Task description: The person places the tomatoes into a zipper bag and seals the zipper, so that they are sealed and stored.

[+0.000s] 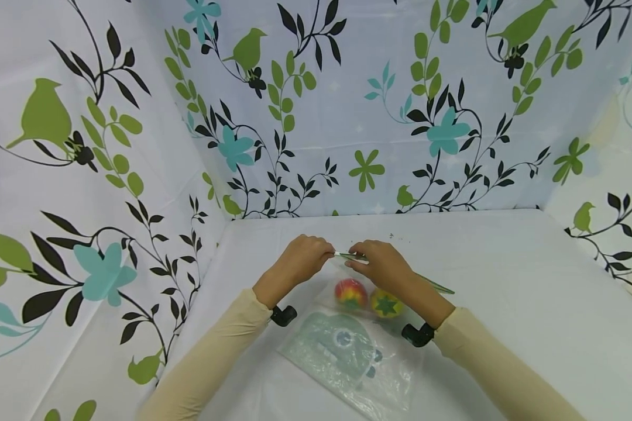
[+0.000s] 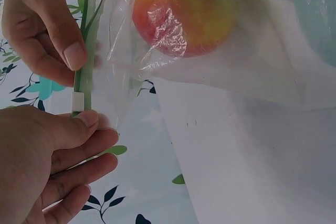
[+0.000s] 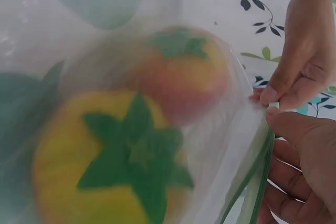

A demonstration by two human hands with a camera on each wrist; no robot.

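Note:
A clear slider zip bag (image 1: pixel 342 362) with a pale green print lies on the table, its zip edge lifted. Inside are a red-and-yellow tomato-like fruit (image 1: pixel 351 293) and a yellow one (image 1: pixel 387 304), each with a green leafy top. My left hand (image 1: pixel 306 257) pinches the end of the zip edge, its thumb just beside the white slider (image 2: pixel 77 101). Close by, my right hand (image 1: pixel 384 263) pinches the green zip strip (image 2: pixel 89 24) on the slider's other side. Beyond the right hand, the strip's two green edges (image 1: pixel 437 285) stick out.
The white table (image 1: pixel 505 257) extends around the bag. A patterned cloth (image 1: pixel 316 117) with birds and leaves hangs behind it and on both sides. Small dark specks (image 1: pixel 392 235) dot the table behind the right hand.

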